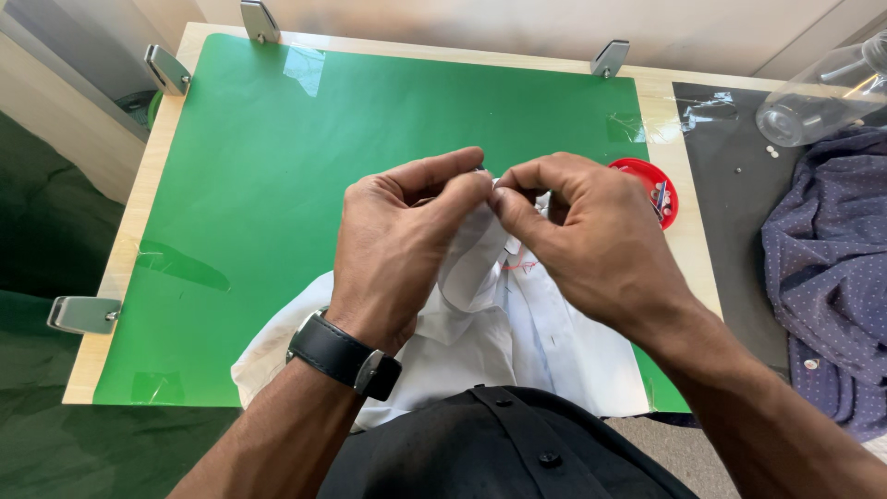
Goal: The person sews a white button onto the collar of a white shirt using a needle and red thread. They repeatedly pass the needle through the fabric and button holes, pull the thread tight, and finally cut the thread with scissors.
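A white shirt (480,323) lies bunched at the near edge of a green mat (277,166). My left hand (397,240), with a black watch on its wrist, pinches a raised fold of the white cloth. My right hand (582,236) pinches the same fold from the other side, fingertips touching those of the left hand. A bit of red thread (523,266) shows on the cloth just below my right fingers. Whether a needle is between the fingers is hidden.
A small red dish (654,185) with small items sits right of my hands. A dark blue dotted shirt (827,268) lies at far right, a clear plastic bottle (818,97) behind it. Metal clips (166,69) hold the wooden board (125,249).
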